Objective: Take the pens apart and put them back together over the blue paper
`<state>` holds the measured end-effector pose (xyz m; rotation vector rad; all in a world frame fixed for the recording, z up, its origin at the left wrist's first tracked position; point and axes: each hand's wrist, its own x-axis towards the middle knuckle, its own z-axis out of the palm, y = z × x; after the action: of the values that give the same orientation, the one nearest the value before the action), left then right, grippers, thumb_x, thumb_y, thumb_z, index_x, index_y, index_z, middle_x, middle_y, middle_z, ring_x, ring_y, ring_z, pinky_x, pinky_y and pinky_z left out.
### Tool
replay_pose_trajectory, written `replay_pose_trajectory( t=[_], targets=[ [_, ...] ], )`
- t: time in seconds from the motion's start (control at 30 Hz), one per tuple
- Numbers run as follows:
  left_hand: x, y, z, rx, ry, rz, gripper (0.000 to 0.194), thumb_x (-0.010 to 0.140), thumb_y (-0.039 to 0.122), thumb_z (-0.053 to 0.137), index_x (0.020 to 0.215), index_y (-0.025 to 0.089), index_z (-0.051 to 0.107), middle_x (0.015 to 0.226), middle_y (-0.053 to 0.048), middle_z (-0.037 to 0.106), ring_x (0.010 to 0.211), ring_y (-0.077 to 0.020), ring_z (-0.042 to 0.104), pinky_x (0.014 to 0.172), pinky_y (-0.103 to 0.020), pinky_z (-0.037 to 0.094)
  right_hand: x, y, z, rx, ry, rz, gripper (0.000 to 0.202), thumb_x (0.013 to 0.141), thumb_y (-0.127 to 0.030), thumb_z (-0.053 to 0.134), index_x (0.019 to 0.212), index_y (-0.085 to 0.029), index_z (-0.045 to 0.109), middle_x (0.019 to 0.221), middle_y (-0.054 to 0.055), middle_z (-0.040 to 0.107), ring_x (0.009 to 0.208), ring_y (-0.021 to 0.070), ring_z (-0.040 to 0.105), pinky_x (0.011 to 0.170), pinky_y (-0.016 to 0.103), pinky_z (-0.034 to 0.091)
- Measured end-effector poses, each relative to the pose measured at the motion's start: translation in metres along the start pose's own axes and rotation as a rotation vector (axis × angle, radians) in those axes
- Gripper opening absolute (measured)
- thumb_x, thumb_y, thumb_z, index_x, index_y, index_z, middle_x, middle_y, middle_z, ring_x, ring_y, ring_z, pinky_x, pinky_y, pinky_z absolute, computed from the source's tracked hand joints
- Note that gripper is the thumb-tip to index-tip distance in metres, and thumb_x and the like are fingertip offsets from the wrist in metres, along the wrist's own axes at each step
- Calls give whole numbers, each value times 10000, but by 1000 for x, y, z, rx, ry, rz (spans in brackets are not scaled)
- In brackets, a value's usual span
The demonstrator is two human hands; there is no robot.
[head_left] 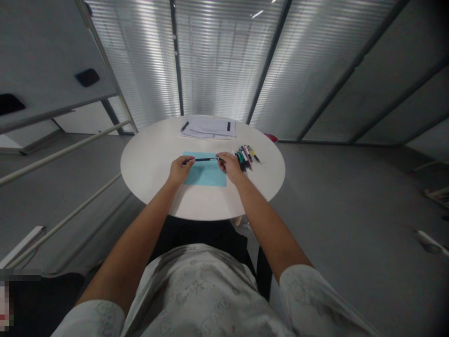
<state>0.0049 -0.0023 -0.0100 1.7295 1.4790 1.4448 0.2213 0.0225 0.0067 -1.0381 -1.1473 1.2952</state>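
Between my two hands a dark, slim pen (204,159) is held level, stretched left to right above a light blue sheet of paper (206,178). My left hand (180,169) pinches its left end. At its other end, the fingers of my right hand (228,166) are closed round the pen, hiding that tip. The blue sheet lies flat on the round white table (147,159). Just right of my right hand rests a group of several pens and markers (247,157) in black, green, red and yellow.
A stack of white papers (208,127) lies at the table's far side, with a dark pen (184,126) on its left part. Pale metal rails (70,152) of a board stand run along the left. Windows with blinds (213,61) stand behind the table.
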Motion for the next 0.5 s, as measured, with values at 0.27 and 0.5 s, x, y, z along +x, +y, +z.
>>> replay_pose_trajectory(
  t=[0.27,0.5],
  targets=[
    [0,5,-2,-67,13,-46,271,778,368,634,928,161,724,790,-49,694,718,-161,588,712,-304,472,3,3,-1,-42,-17,-30,191,792,-363,637,857,-184,623,642,-36,625,365,42,451,342,169,258],
    [-1,8,-3,-62,19,-56,269,772,370,640,923,160,715,773,-46,681,703,-162,574,677,-299,462,5,4,-1,-45,10,3,250,786,-372,683,960,-203,621,777,-14,689,393,48,509,356,171,323]
  ],
)
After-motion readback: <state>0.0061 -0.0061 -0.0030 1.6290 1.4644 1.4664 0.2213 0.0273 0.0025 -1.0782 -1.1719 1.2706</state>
